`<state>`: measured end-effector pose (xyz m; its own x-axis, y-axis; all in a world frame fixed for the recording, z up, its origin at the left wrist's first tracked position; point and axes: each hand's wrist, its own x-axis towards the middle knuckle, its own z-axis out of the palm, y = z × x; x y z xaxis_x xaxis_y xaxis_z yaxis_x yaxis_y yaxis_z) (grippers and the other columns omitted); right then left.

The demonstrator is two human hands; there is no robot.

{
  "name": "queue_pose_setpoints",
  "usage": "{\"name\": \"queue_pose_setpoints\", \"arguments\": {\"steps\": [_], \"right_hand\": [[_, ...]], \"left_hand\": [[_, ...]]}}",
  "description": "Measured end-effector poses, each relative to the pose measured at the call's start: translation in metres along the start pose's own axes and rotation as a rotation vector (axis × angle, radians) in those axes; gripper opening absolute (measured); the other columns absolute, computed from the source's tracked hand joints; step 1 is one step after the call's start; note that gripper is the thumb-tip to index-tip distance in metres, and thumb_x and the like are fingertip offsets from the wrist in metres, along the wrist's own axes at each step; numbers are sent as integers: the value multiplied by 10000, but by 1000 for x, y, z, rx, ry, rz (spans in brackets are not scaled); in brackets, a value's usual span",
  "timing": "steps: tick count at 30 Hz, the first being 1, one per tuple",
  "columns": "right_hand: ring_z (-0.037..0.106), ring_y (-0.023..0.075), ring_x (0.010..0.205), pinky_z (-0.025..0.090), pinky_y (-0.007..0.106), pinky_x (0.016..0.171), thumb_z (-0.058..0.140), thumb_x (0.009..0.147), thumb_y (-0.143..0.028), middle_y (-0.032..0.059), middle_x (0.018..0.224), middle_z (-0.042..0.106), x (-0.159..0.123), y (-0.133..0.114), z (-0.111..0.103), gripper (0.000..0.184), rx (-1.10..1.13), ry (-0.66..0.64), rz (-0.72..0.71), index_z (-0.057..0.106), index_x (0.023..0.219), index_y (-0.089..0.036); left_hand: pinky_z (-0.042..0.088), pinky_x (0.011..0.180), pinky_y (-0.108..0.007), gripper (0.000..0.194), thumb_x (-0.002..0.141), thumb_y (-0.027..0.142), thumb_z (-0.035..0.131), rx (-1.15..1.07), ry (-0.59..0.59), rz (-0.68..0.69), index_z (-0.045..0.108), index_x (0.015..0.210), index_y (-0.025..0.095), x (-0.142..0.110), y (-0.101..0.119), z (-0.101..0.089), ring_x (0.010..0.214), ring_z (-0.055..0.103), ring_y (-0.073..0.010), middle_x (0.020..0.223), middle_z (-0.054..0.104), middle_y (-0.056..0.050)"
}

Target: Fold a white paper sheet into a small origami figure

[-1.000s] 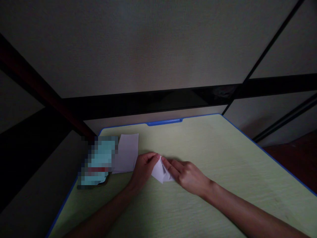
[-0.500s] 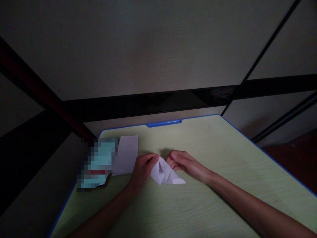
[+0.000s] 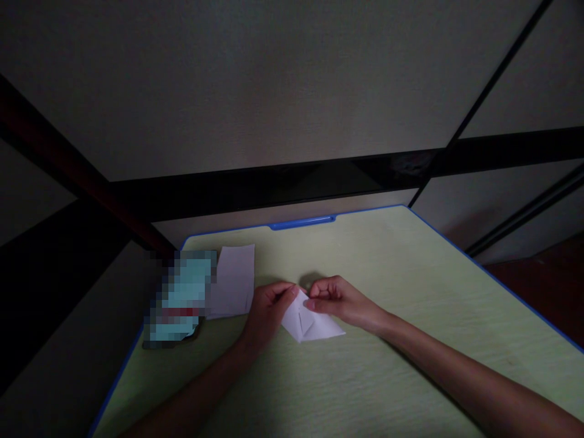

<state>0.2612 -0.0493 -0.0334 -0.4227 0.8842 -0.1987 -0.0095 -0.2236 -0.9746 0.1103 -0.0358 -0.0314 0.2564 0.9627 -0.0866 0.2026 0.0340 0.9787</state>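
A piece of folded white paper [image 3: 314,325] is held between both hands above the table, with creases and a pointed corner toward the right. My left hand [image 3: 272,307] pinches its upper left corner between thumb and fingers. On the right edge, my right hand [image 3: 338,298] is closed, its thumb on the front of the paper and its fingers curled behind. Part of the paper's upper edge is hidden by the fingers.
The pale wood-look table [image 3: 410,365] has a blue rim and a blue slot [image 3: 303,223] at its far edge. White paper sheets [image 3: 232,280] lie left of my hands, beside a pixelated teal object [image 3: 185,298]. A panelled wall [image 3: 274,91] stands behind the table.
My right hand has moved slightly left and its thumb now presses on the paper. The flap that stood open on the paper now lies flatter. The left hand keeps its pinch.
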Motion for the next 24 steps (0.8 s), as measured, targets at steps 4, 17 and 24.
{"name": "queue_pose_setpoints", "arguments": {"steps": [4, 17, 24], "right_hand": [[347, 22, 388, 230, 156, 375, 623, 579, -382, -62, 484, 441, 1, 2, 1, 315, -20, 20, -7, 448, 566, -120], [305, 19, 368, 206, 158, 356, 582, 629, -379, -77, 446, 381, 2, 5, 0, 308, -73, 48, -45, 427, 538, -129], [339, 20, 383, 236, 154, 368, 598, 616, -372, -65, 484, 434, 1, 5, -1, 297, -35, 12, -40, 434, 562, -129]], "left_hand": [[277, 404, -176, 209, 628, 292, 516, -14, -15, -21, 624, 591, 116, 1, -1, 0, 447, 408, -85, 472, 514, 20], [297, 424, -177, 192, 605, 293, 551, -15, -16, -28, 600, 563, 111, 2, -2, 2, 470, 422, -87, 488, 521, 15], [276, 394, -172, 181, 585, 286, 570, -34, -24, -53, 588, 531, 115, 1, 2, 3, 439, 413, -79, 464, 514, 20]]}}
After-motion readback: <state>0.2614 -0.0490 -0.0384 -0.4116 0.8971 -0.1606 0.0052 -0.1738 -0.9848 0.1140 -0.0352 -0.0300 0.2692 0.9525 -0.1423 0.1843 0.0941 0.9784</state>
